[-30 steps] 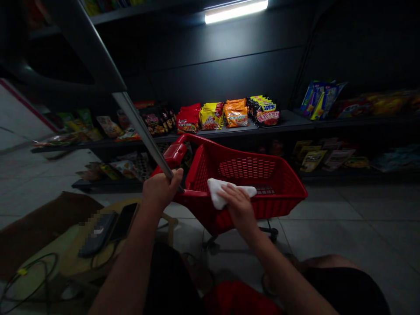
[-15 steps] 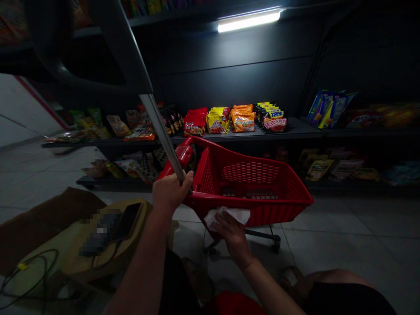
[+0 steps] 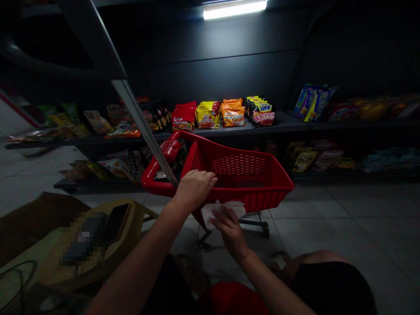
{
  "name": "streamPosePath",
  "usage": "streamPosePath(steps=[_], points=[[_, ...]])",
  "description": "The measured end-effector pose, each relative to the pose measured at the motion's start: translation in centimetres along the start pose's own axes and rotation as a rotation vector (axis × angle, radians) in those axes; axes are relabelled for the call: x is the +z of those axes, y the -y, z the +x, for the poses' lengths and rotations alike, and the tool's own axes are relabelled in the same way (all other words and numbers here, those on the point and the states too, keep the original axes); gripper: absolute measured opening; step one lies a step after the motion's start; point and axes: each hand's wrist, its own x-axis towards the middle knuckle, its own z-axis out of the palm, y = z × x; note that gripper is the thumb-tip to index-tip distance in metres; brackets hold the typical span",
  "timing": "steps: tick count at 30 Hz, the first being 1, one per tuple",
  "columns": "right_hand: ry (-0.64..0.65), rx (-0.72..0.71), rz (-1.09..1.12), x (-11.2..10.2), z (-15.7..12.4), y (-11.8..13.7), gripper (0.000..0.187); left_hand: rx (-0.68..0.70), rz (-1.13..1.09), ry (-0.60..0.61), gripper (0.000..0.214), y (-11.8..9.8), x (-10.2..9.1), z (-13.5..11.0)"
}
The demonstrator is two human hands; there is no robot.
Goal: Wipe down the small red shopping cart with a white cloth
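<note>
snack shelves (image 3: 282,124) behind a red cart (image 3: 239,165), left hand (image 3: 195,190) curled on its rim, right hand (image 3: 230,232) clutching white cloth (image 3: 210,214) (crumpled)

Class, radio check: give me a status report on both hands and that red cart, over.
Left hand on the red cart's rim. Right hand pressing a white cloth to the cart's outer wall. Metal pole beside the cart, not blocking.

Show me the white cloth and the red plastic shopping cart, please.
White cloth (image 3: 220,212): head view, on its middle.
Red plastic shopping cart (image 3: 265,199): head view, on its near wall.
</note>
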Motion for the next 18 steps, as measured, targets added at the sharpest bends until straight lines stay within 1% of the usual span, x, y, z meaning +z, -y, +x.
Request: streamPosePath(steps=[2, 3, 4, 5, 6, 7, 9, 11, 12, 13, 14, 15, 16, 18], points=[[0.067, -0.119, -0.029, 0.4, 1.7, 0.2, 0.043, -0.066, 0.092, 0.230, 0.049, 0.3, 0.5, 0.9], [0.112, -0.187, -0.046, 0.5, 2.7, 0.0, 0.039, -0.064, 0.123, 0.302, 0.052, 0.4, 0.7, 1.1], [0.145, -0.235, -0.065, 0.5, 3.5, -0.5, 0.036, -0.049, 0.145, 0.341, 0.054, 0.6, 0.8, 1.2], [0.157, -0.252, -0.084, 0.2, 4.0, -1.2, 0.032, -0.025, 0.159, 0.360, 0.053, 0.7, 0.7, 1.3], [0.146, -0.231, -0.105, -0.4, 4.3, -2.1, 0.030, -0.009, 0.167, 0.367, 0.053, 0.8, 0.7, 1.3], [0.113, -0.175, -0.125, -1.3, 4.3, -3.1, 0.029, -0.001, 0.173, 0.373, 0.053, 0.8, 0.6, 1.3], [-0.020, 0.015, -0.155, -3.6, 3.6, -5.1, 0.030, -0.009, 0.182, 0.382, 0.053, 0.9, 0.4, 1.2], [-0.233, 0.238, -0.154, -5.6, 2.7, -6.4, 0.028, -0.030, 0.185, 0.387, 0.054, 0.9, 0.4, 1.2], [-0.339, 0.331, -0.130, -6.1, 2.4, -6.6, 0.028, -0.039, 0.187, 0.391, 0.055, 0.9, 0.4, 1.2], [-0.423, 0.398, -0.093, -6.2, 2.4, -6.4, 0.028, -0.046, 0.192, 0.394, 0.055, 0.9, 0.5, 1.2], [-0.475, 0.439, -0.052, -5.8, 2.5, -5.8, 0.028, -0.053, 0.198, 0.396, 0.056, 0.8, 0.6, 1.3], [-0.477, 0.457, -0.012, -5.0, 2.8, -4.8, 0.027, -0.057, 0.207, 0.393, 0.057, 0.7, 0.7, 1.3], [-0.419, 0.442, 0.019, -3.9, 3.4, -3.6, 0.027, -0.060, 0.218, 0.390, 0.057, 0.6, 0.7, 1.3], [-0.219, 0.341, 0.041, -1.2, 4.8, -0.9, 0.022, -0.064, 0.237, 0.390, 0.057, 0.4, 0.7, 1.3]])
